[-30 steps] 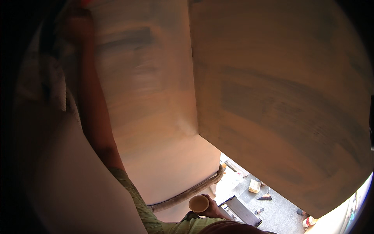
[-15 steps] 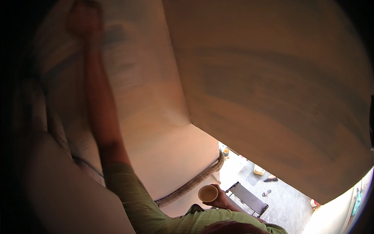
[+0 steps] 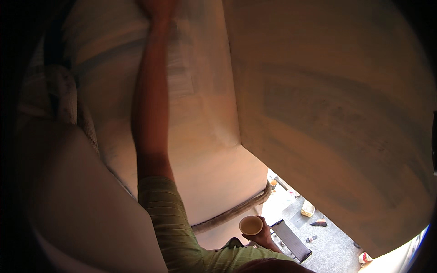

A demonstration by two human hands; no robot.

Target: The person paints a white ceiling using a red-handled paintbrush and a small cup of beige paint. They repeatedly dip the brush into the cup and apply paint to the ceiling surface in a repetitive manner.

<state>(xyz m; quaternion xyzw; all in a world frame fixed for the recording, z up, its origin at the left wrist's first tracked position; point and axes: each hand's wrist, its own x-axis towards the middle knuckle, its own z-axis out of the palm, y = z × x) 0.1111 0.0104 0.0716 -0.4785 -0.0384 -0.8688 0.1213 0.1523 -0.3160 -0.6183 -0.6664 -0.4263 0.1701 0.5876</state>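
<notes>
My left arm, in a green ribbed sleeve, stretches up along a pale, streaked wall panel. The left hand [image 3: 158, 6] is at the top edge of the picture, dark and partly cut off. Its fingers are hidden, so I cannot see what it holds, if anything. Low in the middle, my right hand [image 3: 261, 235] is wrapped around a small pale cup [image 3: 251, 225]. The cup is held roughly upright, its round mouth facing up, with something beige inside. Grey smears mark the wall panel [image 3: 205, 168] beside my left forearm.
A large brownish panel [image 3: 337, 118] meets the wall at a corner on the right. A thick rope-like edge [image 3: 234, 217] runs below the wall. Far below are a grey bench-like step [image 3: 292, 241], a yellowish container [image 3: 307, 209] and footwear [image 3: 319, 222] on the speckled floor.
My left arm has swung to the right across the wall, and its hand has moved up to the picture's top edge. The whole view has shifted slightly; my right hand still holds the cup.
</notes>
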